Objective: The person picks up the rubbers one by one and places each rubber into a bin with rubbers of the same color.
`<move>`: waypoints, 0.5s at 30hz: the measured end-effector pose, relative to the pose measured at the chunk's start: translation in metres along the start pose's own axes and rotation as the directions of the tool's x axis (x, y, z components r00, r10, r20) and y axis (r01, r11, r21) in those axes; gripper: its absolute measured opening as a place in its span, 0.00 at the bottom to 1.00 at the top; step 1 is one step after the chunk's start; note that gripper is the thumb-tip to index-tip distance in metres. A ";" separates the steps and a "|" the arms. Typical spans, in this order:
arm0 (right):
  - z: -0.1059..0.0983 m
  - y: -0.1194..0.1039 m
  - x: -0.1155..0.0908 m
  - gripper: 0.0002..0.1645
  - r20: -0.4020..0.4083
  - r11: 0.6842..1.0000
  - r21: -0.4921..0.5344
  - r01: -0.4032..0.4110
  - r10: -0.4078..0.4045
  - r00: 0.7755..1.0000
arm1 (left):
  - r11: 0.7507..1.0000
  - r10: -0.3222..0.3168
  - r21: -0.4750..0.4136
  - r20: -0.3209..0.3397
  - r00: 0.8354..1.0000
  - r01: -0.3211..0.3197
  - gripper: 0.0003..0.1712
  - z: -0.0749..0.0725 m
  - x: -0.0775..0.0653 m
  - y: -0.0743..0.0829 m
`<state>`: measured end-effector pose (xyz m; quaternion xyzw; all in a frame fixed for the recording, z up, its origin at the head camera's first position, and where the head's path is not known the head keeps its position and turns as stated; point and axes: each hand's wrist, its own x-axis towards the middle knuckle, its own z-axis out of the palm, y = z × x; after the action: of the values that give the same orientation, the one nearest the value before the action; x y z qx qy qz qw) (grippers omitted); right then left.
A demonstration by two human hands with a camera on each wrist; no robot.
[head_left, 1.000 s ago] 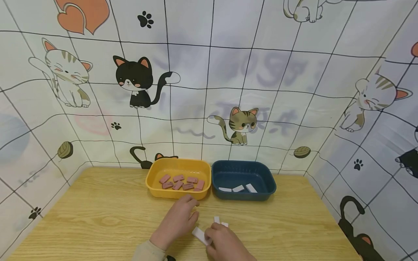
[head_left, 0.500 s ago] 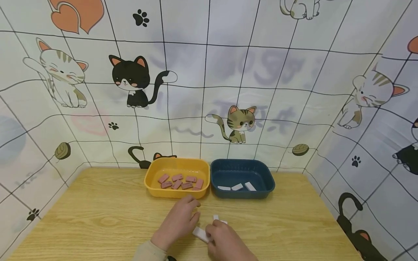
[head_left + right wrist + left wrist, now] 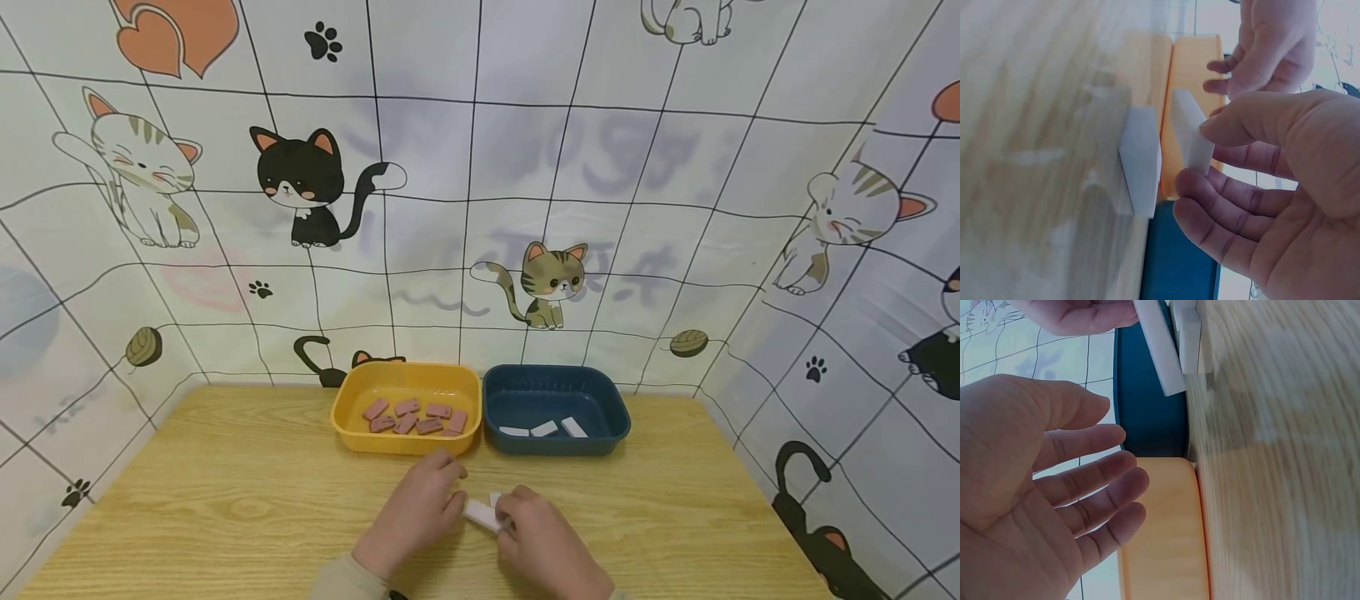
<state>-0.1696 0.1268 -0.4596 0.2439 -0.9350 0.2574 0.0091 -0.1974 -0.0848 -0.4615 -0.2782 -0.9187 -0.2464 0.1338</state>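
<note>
My right hand (image 3: 546,533) pinches a white rectangular block (image 3: 482,516) between thumb and fingers. In the right wrist view that held block (image 3: 1189,128) is tilted and raised above the table. Close beside it, another white block (image 3: 1140,162) lies on the wood. The left wrist view shows white blocks (image 3: 1190,340) on the table near the held one, partly cut off by the frame. My left hand (image 3: 418,508) hovers left of the held block, in front of the yellow tray. Its fingers (image 3: 1100,465) are loosely spread, with nothing in them.
At the back of the wooden table (image 3: 225,492) stands a yellow tray (image 3: 348,437) with several pink blocks (image 3: 429,426). Right beside it, a dark blue tray (image 3: 611,442) contains three white blocks (image 3: 544,429). Behind them rises a cat-patterned wall covering (image 3: 435,292).
My right hand has lifted the white block and moved slightly away from me and to the right. My left hand has shifted a little to the right, still holding nothing.
</note>
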 end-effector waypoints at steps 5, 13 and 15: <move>-0.006 0.005 0.000 0.05 -0.061 1.000 0.002 -0.013 0.013 0.998 | 1.000 -0.011 -0.002 0.022 1.000 0.011 0.09 0.000 0.000 0.004; -0.012 0.011 0.000 0.06 -0.118 0.998 -0.001 -0.060 0.060 0.991 | 1.000 -0.014 -0.007 0.055 0.998 0.015 0.09 0.001 0.001 0.010; -0.014 0.012 0.000 0.06 -0.129 0.998 0.001 -0.068 0.067 0.989 | 1.000 -0.005 -0.003 0.056 0.998 0.005 0.09 0.001 0.001 0.010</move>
<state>-0.1768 0.1420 -0.4532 0.1950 -0.9406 0.2711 0.0610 -0.1928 -0.0764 -0.4584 -0.2827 -0.9224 -0.2404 0.1070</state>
